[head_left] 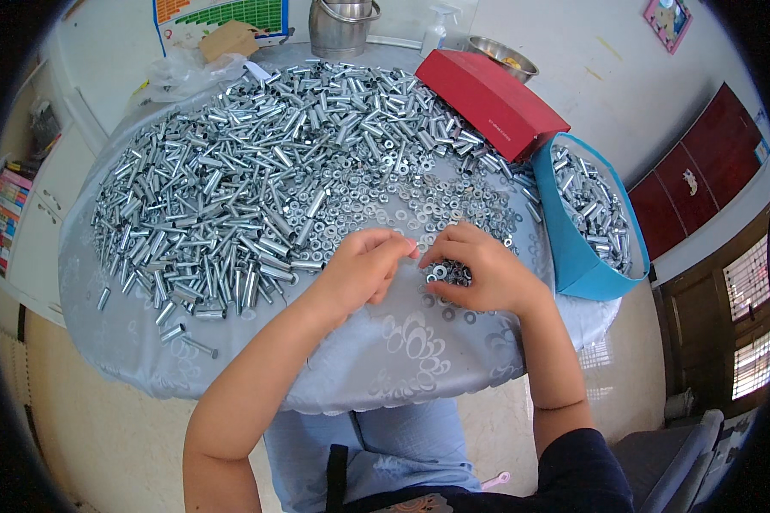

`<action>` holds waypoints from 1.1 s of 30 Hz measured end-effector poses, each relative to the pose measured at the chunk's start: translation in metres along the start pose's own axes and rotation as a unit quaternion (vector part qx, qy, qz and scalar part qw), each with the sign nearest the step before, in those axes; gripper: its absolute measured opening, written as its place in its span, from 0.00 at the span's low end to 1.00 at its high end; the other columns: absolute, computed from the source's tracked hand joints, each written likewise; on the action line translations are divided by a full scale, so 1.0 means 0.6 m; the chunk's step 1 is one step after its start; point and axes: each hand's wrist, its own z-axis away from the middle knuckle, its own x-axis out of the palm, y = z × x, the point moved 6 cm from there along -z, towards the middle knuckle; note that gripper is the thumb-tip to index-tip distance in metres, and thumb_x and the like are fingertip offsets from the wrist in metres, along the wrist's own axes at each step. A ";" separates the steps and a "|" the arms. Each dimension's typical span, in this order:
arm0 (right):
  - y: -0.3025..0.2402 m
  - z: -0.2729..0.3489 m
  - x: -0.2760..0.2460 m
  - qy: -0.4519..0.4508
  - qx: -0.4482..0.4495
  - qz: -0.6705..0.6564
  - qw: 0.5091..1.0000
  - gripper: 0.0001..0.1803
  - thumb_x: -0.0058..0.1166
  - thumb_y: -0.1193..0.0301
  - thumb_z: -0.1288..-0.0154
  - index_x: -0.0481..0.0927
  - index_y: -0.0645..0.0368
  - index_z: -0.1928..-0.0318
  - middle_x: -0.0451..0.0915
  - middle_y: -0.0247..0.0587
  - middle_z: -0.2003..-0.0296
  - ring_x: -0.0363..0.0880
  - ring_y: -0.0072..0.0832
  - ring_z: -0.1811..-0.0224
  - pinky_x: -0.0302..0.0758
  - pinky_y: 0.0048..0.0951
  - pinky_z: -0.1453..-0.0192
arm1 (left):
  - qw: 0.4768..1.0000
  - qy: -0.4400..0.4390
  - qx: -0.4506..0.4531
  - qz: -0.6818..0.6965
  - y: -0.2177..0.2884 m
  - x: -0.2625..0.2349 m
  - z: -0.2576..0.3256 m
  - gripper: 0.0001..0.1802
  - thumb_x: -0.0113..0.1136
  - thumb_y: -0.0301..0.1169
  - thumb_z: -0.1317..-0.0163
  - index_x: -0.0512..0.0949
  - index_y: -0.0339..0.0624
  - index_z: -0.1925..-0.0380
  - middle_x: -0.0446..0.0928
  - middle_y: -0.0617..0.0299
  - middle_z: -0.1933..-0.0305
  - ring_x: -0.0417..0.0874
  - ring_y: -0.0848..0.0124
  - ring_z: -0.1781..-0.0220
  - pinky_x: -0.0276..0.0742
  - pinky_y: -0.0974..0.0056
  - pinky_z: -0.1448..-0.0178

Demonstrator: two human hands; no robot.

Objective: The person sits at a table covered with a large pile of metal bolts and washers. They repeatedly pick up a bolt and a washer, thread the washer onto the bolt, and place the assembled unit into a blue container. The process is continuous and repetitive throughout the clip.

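A broad heap of shiny metal sleeve anchors and bolts (231,171) covers the table's left and far side. Loose washers and nuts (385,201) spread across its middle, in front of both hands. My left hand (364,269) is closed in a pinch, thumb against forefinger; anything between the tips is too small to make out. Just to its right, my right hand (488,272) curves with thumb and fingers apart around a small cluster of washers and nuts (447,273). Its palm is turned away, so whatever lies under it is hidden.
A blue fabric bin (595,278) filled with metal sleeves stands at the table's right edge. Behind it lies a red box (492,103). At the back are a metal pail (340,34), a steel bowl (522,68), a spray bottle (435,32) and a plastic bag (188,79).
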 end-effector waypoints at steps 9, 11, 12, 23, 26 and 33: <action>0.009 0.002 0.015 -0.024 -0.013 0.026 0.999 0.09 0.58 0.72 0.55 0.77 0.58 0.69 0.74 0.41 0.71 0.70 0.39 0.65 0.68 0.35 0.59 | 1.000 0.007 -0.003 -0.002 0.001 -0.003 -0.001 0.12 0.48 0.36 0.38 0.73 0.37 0.70 0.53 0.76 0.88 0.49 0.85 0.89 0.43 0.73 0.86; 0.010 0.000 0.010 0.029 -0.021 0.016 0.999 0.09 0.59 0.72 0.55 0.77 0.59 0.69 0.74 0.41 0.70 0.71 0.39 0.64 0.68 0.36 0.58 | 1.000 0.012 -0.004 -0.003 0.001 -0.002 -0.001 0.12 0.48 0.36 0.38 0.73 0.37 0.70 0.53 0.76 0.88 0.49 0.85 0.89 0.43 0.73 0.86; 0.010 -0.001 0.006 0.054 -0.025 0.011 0.998 0.10 0.59 0.72 0.54 0.77 0.59 0.69 0.73 0.42 0.70 0.71 0.39 0.64 0.69 0.36 0.58 | 1.000 0.014 -0.004 -0.008 0.002 -0.003 -0.001 0.12 0.48 0.36 0.38 0.73 0.37 0.70 0.52 0.76 0.88 0.49 0.84 0.89 0.43 0.73 0.86; 0.011 0.001 0.016 -0.003 -0.004 0.007 1.000 0.09 0.56 0.73 0.50 0.77 0.60 0.66 0.74 0.43 0.68 0.72 0.40 0.61 0.69 0.35 0.55 | 0.999 0.024 -0.004 -0.023 0.000 -0.005 -0.002 0.11 0.49 0.35 0.39 0.73 0.39 0.70 0.54 0.76 0.88 0.49 0.84 0.88 0.43 0.73 0.85; 0.009 -0.001 0.018 -0.006 -0.001 0.008 1.000 0.08 0.56 0.74 0.49 0.78 0.61 0.66 0.74 0.44 0.68 0.72 0.40 0.60 0.69 0.35 0.55 | 1.000 0.020 0.000 -0.020 -0.002 -0.006 -0.002 0.11 0.49 0.35 0.39 0.74 0.39 0.71 0.54 0.76 0.88 0.50 0.84 0.88 0.43 0.73 0.85; 0.008 -0.005 -0.014 0.135 0.070 -0.074 0.986 0.08 0.58 0.76 0.48 0.79 0.63 0.65 0.78 0.43 0.69 0.77 0.33 0.67 0.73 0.28 0.62 | 0.999 0.014 -0.015 -0.027 -0.003 -0.006 -0.003 0.12 0.50 0.36 0.39 0.74 0.38 0.69 0.55 0.75 0.87 0.51 0.84 0.88 0.45 0.73 0.85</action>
